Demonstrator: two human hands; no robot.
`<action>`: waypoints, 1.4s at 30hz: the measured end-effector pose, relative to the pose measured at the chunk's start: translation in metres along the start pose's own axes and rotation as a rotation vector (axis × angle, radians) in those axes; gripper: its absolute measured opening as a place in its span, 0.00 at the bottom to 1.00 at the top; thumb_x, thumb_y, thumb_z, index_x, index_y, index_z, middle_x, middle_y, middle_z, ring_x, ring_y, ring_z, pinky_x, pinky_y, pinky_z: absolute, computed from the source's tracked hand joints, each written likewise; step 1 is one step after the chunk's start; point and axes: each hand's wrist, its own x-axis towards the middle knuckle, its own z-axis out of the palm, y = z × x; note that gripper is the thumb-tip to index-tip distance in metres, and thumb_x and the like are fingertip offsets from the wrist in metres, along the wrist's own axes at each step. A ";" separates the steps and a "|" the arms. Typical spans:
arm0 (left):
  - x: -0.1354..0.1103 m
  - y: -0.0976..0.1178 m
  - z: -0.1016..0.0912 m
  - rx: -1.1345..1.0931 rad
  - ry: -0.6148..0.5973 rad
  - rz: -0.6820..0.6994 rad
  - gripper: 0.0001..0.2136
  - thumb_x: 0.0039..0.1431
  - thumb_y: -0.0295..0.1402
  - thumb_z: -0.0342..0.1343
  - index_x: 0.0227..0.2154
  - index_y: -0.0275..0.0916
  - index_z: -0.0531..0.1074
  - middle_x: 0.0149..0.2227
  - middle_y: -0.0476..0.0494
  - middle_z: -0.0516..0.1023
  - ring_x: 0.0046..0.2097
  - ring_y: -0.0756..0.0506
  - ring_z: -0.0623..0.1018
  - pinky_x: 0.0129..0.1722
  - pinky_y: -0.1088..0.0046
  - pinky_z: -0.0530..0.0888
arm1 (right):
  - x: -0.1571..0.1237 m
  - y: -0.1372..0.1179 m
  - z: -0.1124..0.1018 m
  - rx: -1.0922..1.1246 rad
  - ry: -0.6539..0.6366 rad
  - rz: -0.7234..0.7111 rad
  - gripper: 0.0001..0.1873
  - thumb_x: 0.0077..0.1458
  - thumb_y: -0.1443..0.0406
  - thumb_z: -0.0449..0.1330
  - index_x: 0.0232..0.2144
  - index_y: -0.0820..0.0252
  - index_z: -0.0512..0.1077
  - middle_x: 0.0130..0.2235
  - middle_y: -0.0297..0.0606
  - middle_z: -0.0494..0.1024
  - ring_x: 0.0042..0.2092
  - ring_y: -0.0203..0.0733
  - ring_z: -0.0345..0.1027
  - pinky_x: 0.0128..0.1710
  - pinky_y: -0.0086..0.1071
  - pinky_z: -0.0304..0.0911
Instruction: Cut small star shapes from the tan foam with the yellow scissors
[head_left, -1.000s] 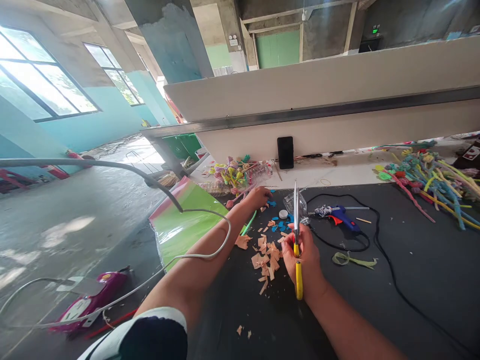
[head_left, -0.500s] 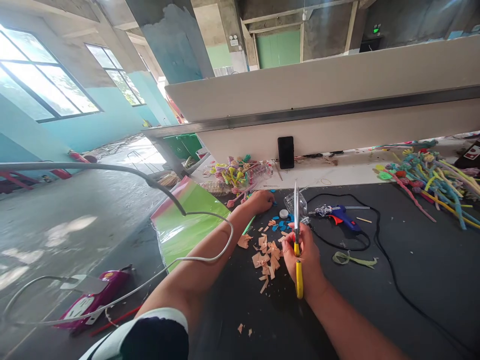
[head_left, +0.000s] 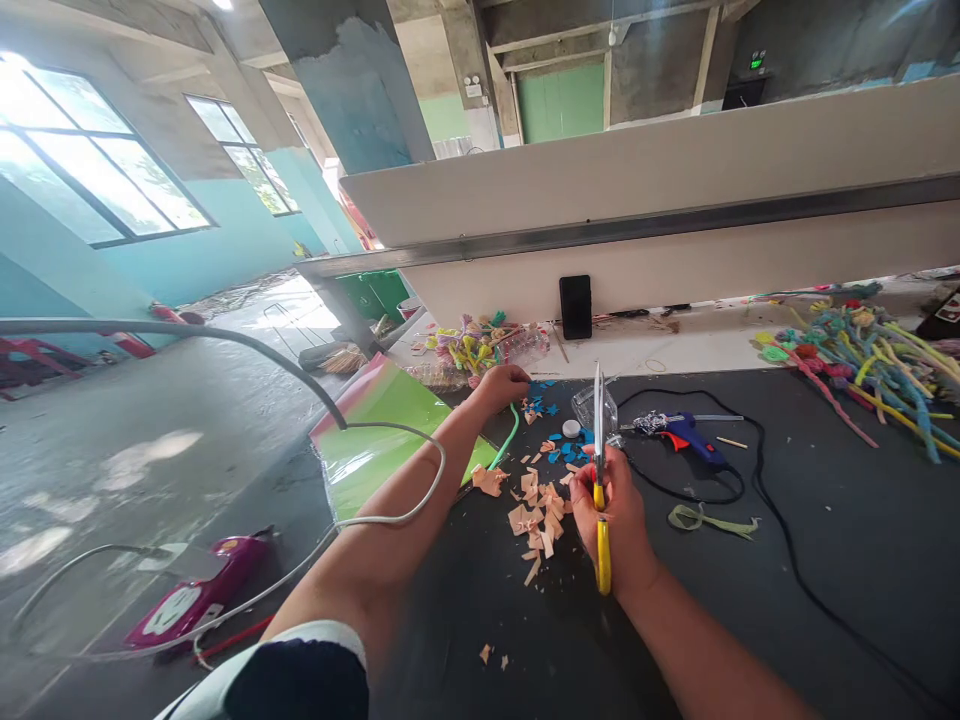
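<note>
My right hand (head_left: 621,512) is wrapped round a pair of scissors (head_left: 603,556) with yellow handles; the blades point up and away from me, looking closed. My left hand (head_left: 501,388) reaches far forward, its fingers bent together beside small blue cut pieces (head_left: 551,410). Whatever those fingertips hold, if anything, is too small to make out. Nearer to me lie more blue pieces (head_left: 571,452) and a loose heap of peach-coloured scraps (head_left: 547,515). A green stem (head_left: 512,440) curves down just below the left hand.
Right of the scissors lie a clear plastic box (head_left: 592,405), a blue glue gun (head_left: 686,432) with a black cord, and a pale green ribbon (head_left: 709,520). Fuzzy coloured stems (head_left: 862,350) are piled at the right. A white cable (head_left: 397,518) crosses over my left forearm.
My left hand has drawn back a little to the left, uncovering small blue and peach pieces and more of the green stem. The right hand keeps its hold on the scissors.
</note>
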 end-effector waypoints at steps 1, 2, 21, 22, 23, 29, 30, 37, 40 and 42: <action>-0.003 0.002 -0.003 -0.025 0.004 -0.010 0.08 0.42 0.31 0.56 0.27 0.35 0.75 0.20 0.51 0.74 0.25 0.50 0.71 0.27 0.77 0.67 | 0.000 -0.002 -0.001 0.009 0.010 0.004 0.16 0.49 0.64 0.57 0.42 0.53 0.63 0.29 0.30 0.69 0.30 0.37 0.69 0.33 0.32 0.67; -0.006 0.003 -0.006 -0.047 0.005 -0.016 0.08 0.42 0.31 0.56 0.27 0.35 0.75 0.20 0.52 0.74 0.24 0.51 0.71 0.26 0.77 0.67 | 0.000 -0.003 -0.001 0.024 0.017 0.007 0.15 0.49 0.64 0.57 0.42 0.53 0.62 0.29 0.29 0.69 0.30 0.37 0.68 0.33 0.32 0.67; -0.117 0.055 0.014 -0.508 -0.414 -0.011 0.13 0.46 0.41 0.61 0.28 0.34 0.72 0.24 0.49 0.74 0.26 0.52 0.72 0.29 0.76 0.68 | 0.012 -0.005 -0.004 0.316 0.032 0.113 0.21 0.45 0.63 0.63 0.40 0.52 0.59 0.27 0.26 0.68 0.27 0.35 0.65 0.26 0.29 0.62; -0.121 0.058 0.015 -0.526 -0.433 -0.015 0.13 0.46 0.40 0.61 0.29 0.34 0.72 0.24 0.49 0.74 0.26 0.52 0.72 0.29 0.76 0.68 | 0.012 -0.005 -0.004 0.314 0.018 0.100 0.22 0.45 0.63 0.63 0.40 0.52 0.59 0.27 0.26 0.69 0.28 0.36 0.66 0.27 0.30 0.63; -0.124 0.061 0.017 -0.542 -0.449 -0.018 0.13 0.45 0.40 0.61 0.29 0.34 0.72 0.24 0.49 0.74 0.26 0.52 0.72 0.29 0.76 0.68 | 0.012 -0.005 -0.004 0.306 0.001 0.087 0.22 0.44 0.63 0.64 0.41 0.52 0.59 0.28 0.26 0.69 0.28 0.36 0.66 0.29 0.31 0.64; -0.138 0.073 0.023 -0.600 -0.472 -0.040 0.13 0.43 0.39 0.63 0.28 0.34 0.73 0.24 0.49 0.75 0.27 0.51 0.73 0.29 0.76 0.68 | 0.008 -0.002 -0.006 0.234 -0.070 0.089 0.24 0.43 0.65 0.63 0.43 0.52 0.60 0.31 0.27 0.68 0.29 0.36 0.67 0.27 0.29 0.65; -0.139 0.074 0.021 -0.608 -0.463 -0.044 0.13 0.43 0.39 0.63 0.27 0.34 0.73 0.24 0.49 0.75 0.27 0.51 0.73 0.30 0.76 0.68 | 0.007 -0.003 -0.006 0.229 -0.083 0.094 0.23 0.44 0.65 0.63 0.43 0.52 0.61 0.31 0.27 0.68 0.27 0.35 0.66 0.24 0.28 0.64; -0.155 0.067 0.004 -0.634 -0.347 -0.100 0.15 0.46 0.43 0.61 0.29 0.34 0.72 0.26 0.48 0.76 0.27 0.52 0.73 0.28 0.77 0.66 | 0.001 -0.007 -0.008 0.316 -0.151 0.137 0.20 0.48 0.63 0.62 0.42 0.52 0.60 0.28 0.23 0.66 0.20 0.31 0.62 0.16 0.24 0.61; -0.164 0.067 0.008 -0.648 -0.348 -0.107 0.16 0.48 0.45 0.60 0.29 0.35 0.72 0.25 0.48 0.75 0.27 0.52 0.73 0.26 0.77 0.65 | 0.000 -0.007 -0.006 0.299 -0.146 0.110 0.20 0.46 0.63 0.64 0.41 0.53 0.61 0.27 0.23 0.68 0.22 0.30 0.64 0.20 0.24 0.63; -0.169 0.069 0.014 -0.663 -0.356 -0.105 0.16 0.46 0.44 0.62 0.29 0.35 0.72 0.24 0.49 0.75 0.26 0.52 0.73 0.25 0.78 0.64 | -0.002 -0.009 -0.005 0.283 -0.148 0.103 0.21 0.46 0.64 0.65 0.41 0.53 0.62 0.27 0.24 0.69 0.23 0.30 0.65 0.22 0.23 0.64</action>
